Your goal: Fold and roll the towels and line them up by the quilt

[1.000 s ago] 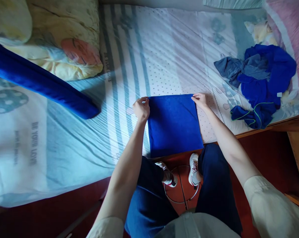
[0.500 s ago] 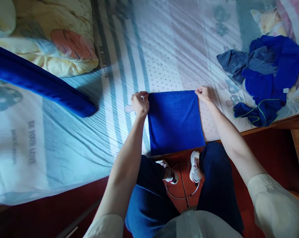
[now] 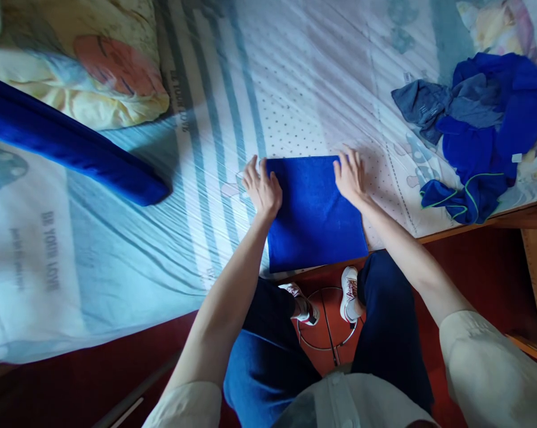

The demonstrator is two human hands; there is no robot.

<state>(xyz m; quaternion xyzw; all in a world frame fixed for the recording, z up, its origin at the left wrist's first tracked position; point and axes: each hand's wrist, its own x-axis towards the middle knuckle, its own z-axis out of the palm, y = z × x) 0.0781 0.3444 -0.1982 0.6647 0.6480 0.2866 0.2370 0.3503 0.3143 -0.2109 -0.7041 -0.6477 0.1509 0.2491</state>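
Observation:
A blue cloth (image 3: 315,217) lies flat in a near-square at the front edge of the bed, its stitched hem at the far side. My left hand (image 3: 264,189) is over its far left corner, fingers spread, partly on the cloth and partly past its edge. Over the far right corner rests my right hand (image 3: 351,177), fingers stretched out and apart. Neither hand grips the fabric. Both far corners are partly hidden by the hands.
On the right of the patterned bed sheet (image 3: 290,77) lies a crumpled heap of blue and grey cloths (image 3: 477,128). A long blue padded roll (image 3: 76,142) lies at the left, beside a yellow quilt (image 3: 117,77). A wooden bed edge (image 3: 518,214) runs along the front.
My fingers have let go of the two far corners of the blue cloth and spread flat over them. Both hands have shifted slightly inward. The cloth stays flat.

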